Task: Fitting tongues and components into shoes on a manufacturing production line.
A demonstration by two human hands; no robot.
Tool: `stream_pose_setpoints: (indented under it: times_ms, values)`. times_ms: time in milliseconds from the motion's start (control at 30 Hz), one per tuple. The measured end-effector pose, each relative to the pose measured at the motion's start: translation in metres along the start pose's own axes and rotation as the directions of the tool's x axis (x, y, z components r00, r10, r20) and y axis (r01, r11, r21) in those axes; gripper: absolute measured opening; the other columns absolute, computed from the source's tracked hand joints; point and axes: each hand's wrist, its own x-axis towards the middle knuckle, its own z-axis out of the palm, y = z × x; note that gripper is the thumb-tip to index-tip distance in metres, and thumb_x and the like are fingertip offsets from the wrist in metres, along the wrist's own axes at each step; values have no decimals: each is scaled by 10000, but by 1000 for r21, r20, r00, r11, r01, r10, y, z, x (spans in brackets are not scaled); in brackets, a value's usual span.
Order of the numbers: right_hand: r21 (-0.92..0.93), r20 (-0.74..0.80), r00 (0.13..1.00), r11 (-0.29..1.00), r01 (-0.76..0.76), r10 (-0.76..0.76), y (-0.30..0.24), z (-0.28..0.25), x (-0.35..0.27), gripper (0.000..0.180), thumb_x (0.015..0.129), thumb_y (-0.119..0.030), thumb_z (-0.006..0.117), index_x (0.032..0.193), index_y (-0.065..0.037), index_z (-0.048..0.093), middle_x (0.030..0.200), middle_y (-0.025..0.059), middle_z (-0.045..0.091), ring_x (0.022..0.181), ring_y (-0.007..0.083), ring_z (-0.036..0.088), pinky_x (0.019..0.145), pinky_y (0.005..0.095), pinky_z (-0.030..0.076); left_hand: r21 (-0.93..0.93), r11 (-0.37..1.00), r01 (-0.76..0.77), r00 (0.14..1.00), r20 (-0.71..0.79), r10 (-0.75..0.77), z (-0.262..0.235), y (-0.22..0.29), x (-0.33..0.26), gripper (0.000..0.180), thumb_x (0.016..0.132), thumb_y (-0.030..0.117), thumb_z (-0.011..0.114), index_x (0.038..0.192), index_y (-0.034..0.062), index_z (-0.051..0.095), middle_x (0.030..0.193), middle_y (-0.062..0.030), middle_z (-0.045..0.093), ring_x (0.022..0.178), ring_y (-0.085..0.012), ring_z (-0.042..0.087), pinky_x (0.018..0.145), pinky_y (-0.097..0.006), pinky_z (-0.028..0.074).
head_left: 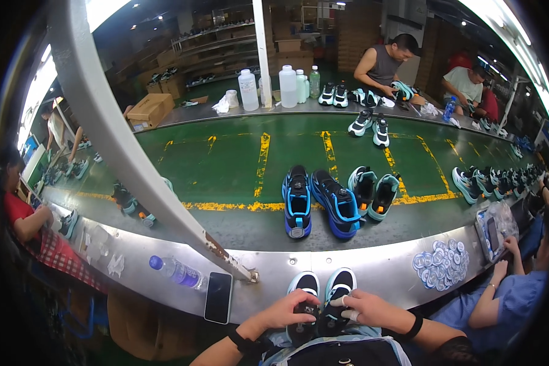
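Note:
At the near edge of the metal bench, a pair of black, white and pale-blue sneakers stands side by side, toes pointing away from me. My left hand point(288, 310) curls thumb and fingers onto the upper of the left sneaker point(304, 283), around its tongue. On the right sneaker point(340, 282), my right hand point(367, 308) grips the upper with bent fingers; pale wraps cover some fingertips. Both heels are partly hidden by my hands and clothing. Beyond them, a black-and-blue pair point(334, 204) and a black-and-mint pair point(381, 198) rest on the bench.
Left of my hands lie a phone point(218, 297) and a purple-labelled bottle point(175, 272), beside a slanting white post point(137, 146). Round blue-white tags point(440, 265) are piled at right. A green conveyor belt point(226, 158) runs beyond; co-workers sit around it, one close at right point(518, 293).

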Motion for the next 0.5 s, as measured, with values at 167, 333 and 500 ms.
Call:
stream_pose_setpoints:
  times_ms: [167, 333, 500]
  values:
    - [-227, -47, 991, 964, -136, 129, 9, 18, -5, 331, 853, -370, 695, 960, -66, 622, 780, 143, 629, 778, 364, 626, 677, 450, 496, 46, 995, 83, 996, -39, -81, 6, -8, -6, 414, 874, 128, 669, 1277, 70, 596, 1186, -62, 611, 1125, -166, 557, 985, -316, 442]
    - [-26, -24, 1000, 1000, 13, -13, 27, 14, -1, 326, 846, -246, 687, 1138, -119, 614, 886, 176, 613, 861, 377, 596, 765, 455, 480, 249, 968, -11, 1000, 12, 8, -6, 16, 6, 334, 853, 51, 622, 1186, 44, 622, 1141, -77, 629, 1094, -195, 587, 977, -337, 454]
    - [-237, -249, 968, 970, -53, -8, 19, 6, 14, 306, 800, -305, 742, 857, -62, 565, 696, 110, 580, 671, 344, 597, 593, 438, 467, 241, 970, -26, 993, -108, 53, -6, 20, 13, 337, 813, 27, 635, 1150, 38, 651, 1162, -98, 628, 1129, -226, 580, 1011, -346, 424]
